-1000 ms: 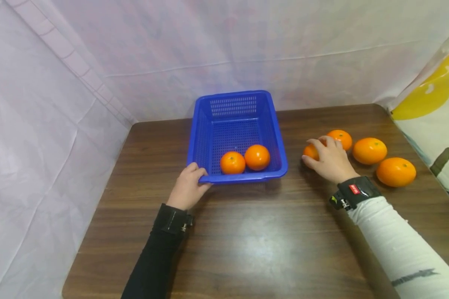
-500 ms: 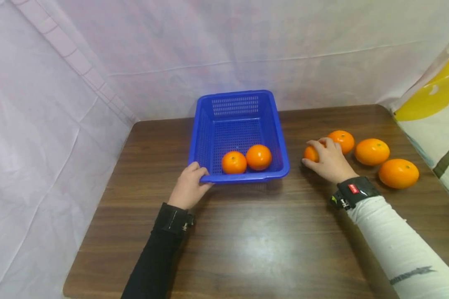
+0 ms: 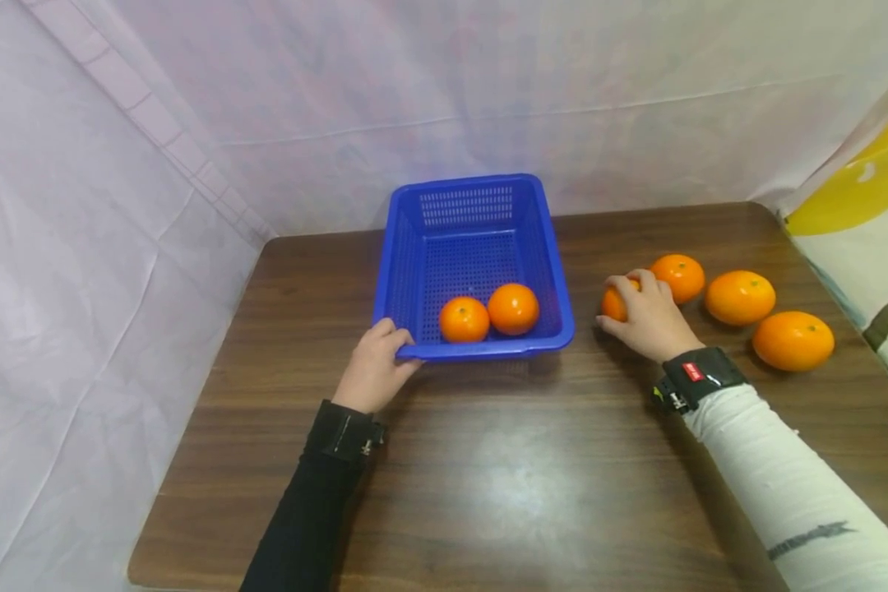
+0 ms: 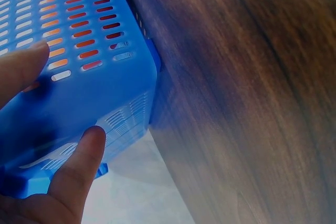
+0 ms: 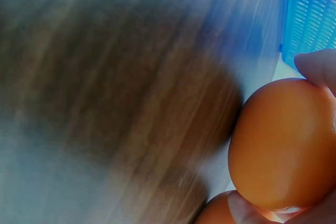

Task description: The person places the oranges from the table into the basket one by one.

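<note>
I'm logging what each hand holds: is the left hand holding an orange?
No, the head view shows the left hand gripping the blue basket at its near left corner.

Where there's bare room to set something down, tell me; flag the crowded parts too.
Bare: the table between the dark sleeve and white sleeve, the patch left of the blue basket, and the basket's far half, behind two orange fruits. Crowded: right, where the right hand grips one fruit beside three others.

Round orange fruit (image 3: 616, 305) in the right hand (image 3: 653, 324), near a blue slotted basket (image 3: 481, 353)
</note>
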Demonstrator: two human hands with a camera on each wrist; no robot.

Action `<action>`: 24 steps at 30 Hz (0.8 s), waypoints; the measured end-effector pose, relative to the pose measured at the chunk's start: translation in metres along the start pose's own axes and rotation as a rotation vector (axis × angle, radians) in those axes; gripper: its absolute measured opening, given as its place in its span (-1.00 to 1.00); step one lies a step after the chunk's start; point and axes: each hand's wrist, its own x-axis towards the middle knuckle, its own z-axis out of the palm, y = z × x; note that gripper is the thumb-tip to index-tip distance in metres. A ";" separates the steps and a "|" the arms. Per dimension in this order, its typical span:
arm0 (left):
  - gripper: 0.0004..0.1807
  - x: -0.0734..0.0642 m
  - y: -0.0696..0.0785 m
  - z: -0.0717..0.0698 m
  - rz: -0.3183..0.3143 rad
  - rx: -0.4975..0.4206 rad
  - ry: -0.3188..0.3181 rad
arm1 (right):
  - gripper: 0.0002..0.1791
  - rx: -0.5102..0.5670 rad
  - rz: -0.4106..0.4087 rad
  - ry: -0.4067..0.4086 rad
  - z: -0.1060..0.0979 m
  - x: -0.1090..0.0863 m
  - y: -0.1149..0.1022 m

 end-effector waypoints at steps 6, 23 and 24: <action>-0.83 0.000 0.001 0.000 -0.007 -0.003 -0.007 | -0.31 -0.012 -0.019 -0.001 -0.001 0.001 -0.001; -0.84 0.000 0.001 0.000 -0.022 -0.004 -0.021 | -0.35 -0.016 -0.062 0.043 0.004 -0.002 0.003; -0.83 0.000 0.001 0.000 -0.022 -0.004 -0.022 | -0.35 -0.018 -0.060 0.041 0.004 -0.002 0.004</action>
